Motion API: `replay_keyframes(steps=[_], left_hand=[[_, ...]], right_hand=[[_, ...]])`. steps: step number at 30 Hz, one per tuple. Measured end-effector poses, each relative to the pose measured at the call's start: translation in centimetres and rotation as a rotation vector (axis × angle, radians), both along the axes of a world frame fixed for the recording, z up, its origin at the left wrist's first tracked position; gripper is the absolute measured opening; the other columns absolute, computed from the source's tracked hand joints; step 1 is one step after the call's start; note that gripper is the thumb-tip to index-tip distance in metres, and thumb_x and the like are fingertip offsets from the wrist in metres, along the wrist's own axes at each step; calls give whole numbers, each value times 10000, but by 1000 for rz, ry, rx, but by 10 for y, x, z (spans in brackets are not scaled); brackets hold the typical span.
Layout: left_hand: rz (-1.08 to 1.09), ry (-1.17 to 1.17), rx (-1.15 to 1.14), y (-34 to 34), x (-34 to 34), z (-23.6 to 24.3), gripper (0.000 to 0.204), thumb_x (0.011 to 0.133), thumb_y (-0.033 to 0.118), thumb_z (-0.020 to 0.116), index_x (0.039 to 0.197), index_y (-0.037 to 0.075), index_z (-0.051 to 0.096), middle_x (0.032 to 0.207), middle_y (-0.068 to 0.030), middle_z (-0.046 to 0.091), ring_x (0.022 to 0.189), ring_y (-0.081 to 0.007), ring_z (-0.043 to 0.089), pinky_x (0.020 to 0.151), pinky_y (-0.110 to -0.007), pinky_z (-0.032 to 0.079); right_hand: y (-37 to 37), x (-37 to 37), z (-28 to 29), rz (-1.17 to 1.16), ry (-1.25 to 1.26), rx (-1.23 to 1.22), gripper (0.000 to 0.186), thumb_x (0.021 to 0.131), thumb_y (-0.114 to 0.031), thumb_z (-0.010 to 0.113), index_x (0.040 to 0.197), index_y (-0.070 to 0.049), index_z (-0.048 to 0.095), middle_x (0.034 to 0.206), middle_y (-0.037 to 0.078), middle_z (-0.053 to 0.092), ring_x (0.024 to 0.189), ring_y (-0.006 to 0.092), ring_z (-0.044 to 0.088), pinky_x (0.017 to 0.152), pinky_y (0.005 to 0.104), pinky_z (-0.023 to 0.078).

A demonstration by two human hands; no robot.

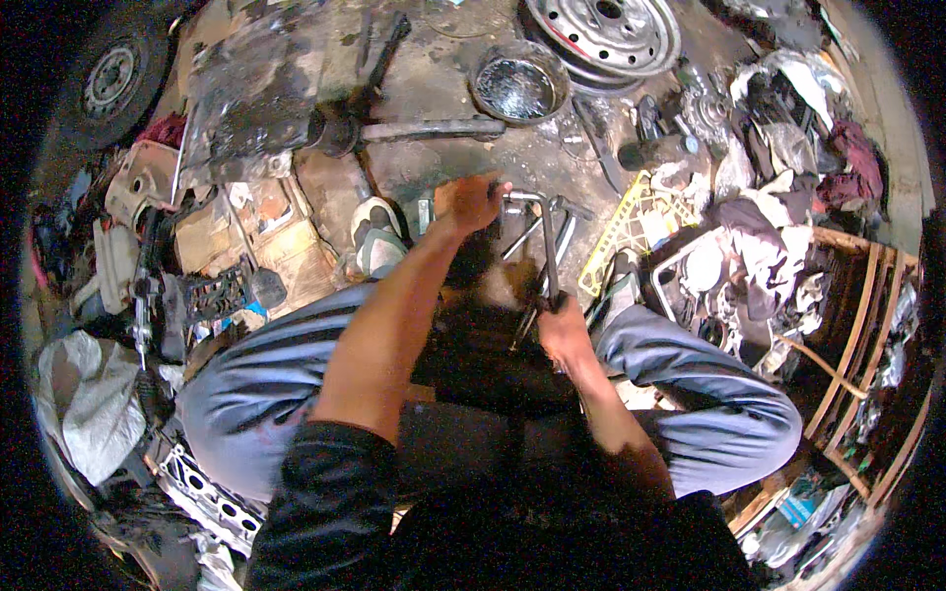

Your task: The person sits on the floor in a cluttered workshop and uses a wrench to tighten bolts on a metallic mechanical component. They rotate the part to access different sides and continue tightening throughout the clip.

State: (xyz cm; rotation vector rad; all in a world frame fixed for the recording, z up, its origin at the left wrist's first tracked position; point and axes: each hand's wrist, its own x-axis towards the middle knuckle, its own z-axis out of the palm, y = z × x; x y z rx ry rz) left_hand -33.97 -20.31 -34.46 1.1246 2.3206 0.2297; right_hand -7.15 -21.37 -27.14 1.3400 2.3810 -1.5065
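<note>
An L-shaped metal wrench (548, 246) lies between my hands in the middle of the view. My left hand (468, 205) is closed at the end of its short upper arm, knuckles up. My right hand (564, 328) grips the lower part of its long handle. Just behind the wrench, several metal rods or tools (567, 236) rest low between my feet; what they sit on is partly hidden by my arms and in shadow. My shoes (374, 236) are to either side.
A round pan of dark liquid (519, 94), a bare wheel rim (562, 49) and a long bar (434, 129) lie ahead. A tyre (108, 79) is top left. A yellow plastic piece (616, 236), wooden slats (857, 355) and piled parts crowd the sides.
</note>
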Motion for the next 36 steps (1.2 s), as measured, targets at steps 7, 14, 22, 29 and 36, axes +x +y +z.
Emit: replay_keyframes(steps=[7,14,22,29,36], left_hand=[[6,57,-73,-14,-11,7,585,1008,480,353,929,62,754,941,-207,728,929,-386,708,848,-498,544],[79,50,-43,-8,-17,7,460,954,412,452,902,66,751,927,-216,720,886,-380,711,834,-507,551],[91,-22,-122,-2,-22,19,432,933,388,475,894,57,750,915,-209,722,854,-383,714,812,-497,566],[109,-57,-156,0,-24,25,439,927,393,489,862,45,748,919,-203,726,854,-367,721,812,-486,571],[116,-71,-175,0,-23,25,425,910,395,504,849,53,748,904,-204,725,854,-366,721,814,-493,572]], right_hand=[[-7,-4,15,-162,-280,-84,274,790,-121,609,1022,24,618,964,289,653,999,510,603,874,505,502],[-1,-10,6,-94,-343,35,273,755,-112,680,974,36,615,935,269,672,930,466,653,805,491,530],[20,-29,33,-199,-523,-407,342,722,-49,713,1035,35,604,969,223,691,958,402,675,816,448,530],[-6,1,-6,-105,-217,109,293,759,-213,752,850,26,610,798,210,688,741,391,680,616,481,523],[-3,-3,-2,-130,-436,-154,391,767,-6,682,1151,25,613,1024,226,709,998,382,685,835,421,533]])
